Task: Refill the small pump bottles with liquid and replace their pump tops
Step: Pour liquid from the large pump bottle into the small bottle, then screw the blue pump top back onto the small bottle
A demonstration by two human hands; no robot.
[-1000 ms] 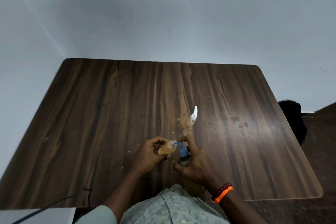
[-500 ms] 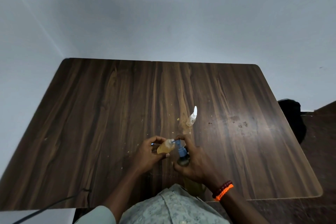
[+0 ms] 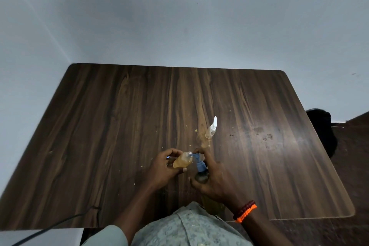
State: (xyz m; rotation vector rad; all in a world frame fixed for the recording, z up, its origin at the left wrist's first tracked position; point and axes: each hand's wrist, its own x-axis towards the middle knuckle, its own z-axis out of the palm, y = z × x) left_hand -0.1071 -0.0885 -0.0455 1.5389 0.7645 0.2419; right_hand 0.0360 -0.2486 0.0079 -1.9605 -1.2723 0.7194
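Low in the centre of the frame, the left hand (image 3: 162,168) grips a small bottle (image 3: 182,162) of amber liquid, tipped on its side with its open neck pointing right; compared with a second ago it has barely moved, only lifting slightly toward the spout. The right hand (image 3: 213,177) stays wrapped around a larger dark bottle (image 3: 202,177) with a blue pump (image 3: 199,163), a finger resting over the pump head. The spout now meets the small bottle's neck, so the refill seems under way, though whether liquid is actually flowing is too small to tell. Just above them, nearer the middle of the table (image 3: 99,126), a second small bottle (image 3: 211,131) stands upright with its white top on. The held bottle looks more than half full, and its pump top is not in sight
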